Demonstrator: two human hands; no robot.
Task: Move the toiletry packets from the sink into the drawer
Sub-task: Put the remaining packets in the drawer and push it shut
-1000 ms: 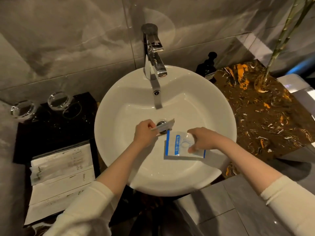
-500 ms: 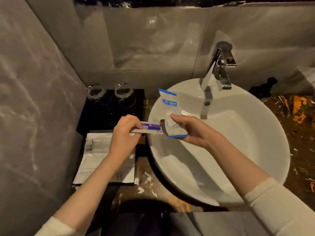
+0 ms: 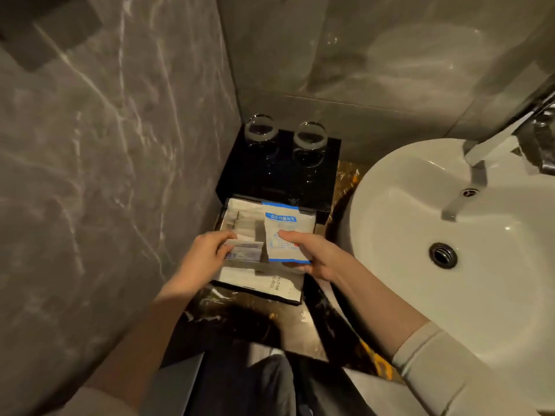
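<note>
- Now, start with the biggest thing in view: the white sink (image 3: 390, 187) fills the right side, and the part of its basin you can see, around the drain (image 3: 443, 255), holds no packets. Judging by that, the pickup is done and you are on the placing step.
- The marbled counter (image 3: 240, 310) carries the black box (image 3: 279, 172) in the corner, with two upturned glasses (image 3: 260, 132) on its top.
- The drawer (image 3: 261, 283) stands pulled out from the box toward you, already lined with white sachets, one printed as a toothbrush pack (image 3: 277, 285) at the front edge.
- Your right hand (image 3: 312, 256) pinches the blue-edged packet (image 3: 285, 235) by its lower part, thumb on the face, holding it flat above the middle of the drawer.
- Your left hand (image 3: 204, 253) grips the narrow packet (image 3: 244, 253) by its left end, just over the drawer's left half, close beside the bigger one.
- Neither packet appears to rest on the contents yet; both look held just above them.
- The next move calls for lowering both a little and letting go, flat, within the drawer walls. Keep the blue-edged one short of the box face, or it may catch when the drawer is shut.
</note>
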